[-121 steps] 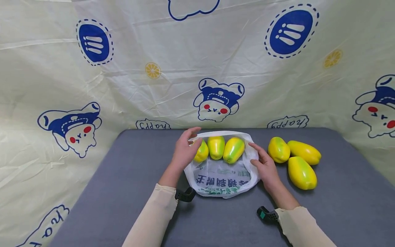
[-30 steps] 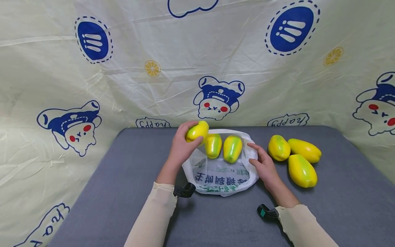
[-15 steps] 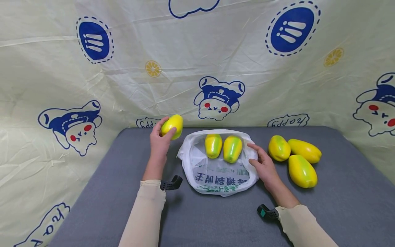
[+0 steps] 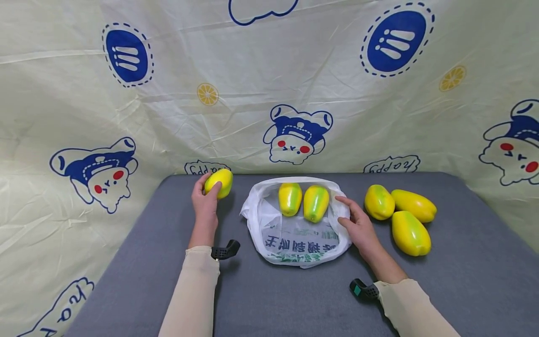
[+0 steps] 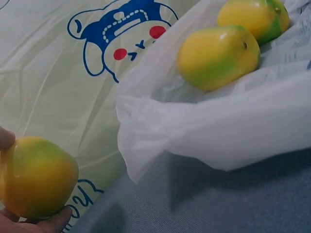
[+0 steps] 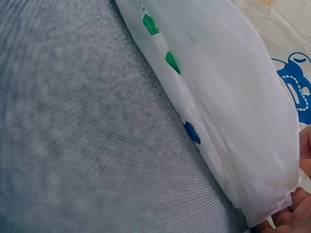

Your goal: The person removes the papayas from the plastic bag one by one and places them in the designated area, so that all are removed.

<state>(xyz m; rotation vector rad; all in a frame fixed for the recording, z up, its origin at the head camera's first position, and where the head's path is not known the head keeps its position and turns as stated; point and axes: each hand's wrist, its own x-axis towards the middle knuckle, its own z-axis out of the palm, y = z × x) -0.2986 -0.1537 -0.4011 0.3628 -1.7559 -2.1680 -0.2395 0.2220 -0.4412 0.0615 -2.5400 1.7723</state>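
My left hand (image 4: 205,208) grips a glossy yellow-green papaya (image 4: 221,182) above the far left part of the table. In the left wrist view the thumb and fingers lie around this papaya (image 5: 41,177). To its right a white plastic bag (image 4: 254,229) lies with its mouth spread wide, printed lettering showing inside. Two papayas, a left one (image 4: 290,199) and a right one (image 4: 316,203), rest at the back of the bag. My right hand (image 4: 361,230) pinches the bag's right rim, and thin film shows between its fingers (image 6: 299,206) in the right wrist view.
Right of the bag, three more papayas (image 4: 410,233) sit grouped on the grey table (image 4: 303,299). A pale printed cloth (image 4: 236,131) hangs behind the table. Each wrist wears a black band (image 4: 226,250).
My left hand has taken one papaya out of the bag and carried it left, lowering it slightly since half a second ago. My right hand has stayed at the bag's rim.
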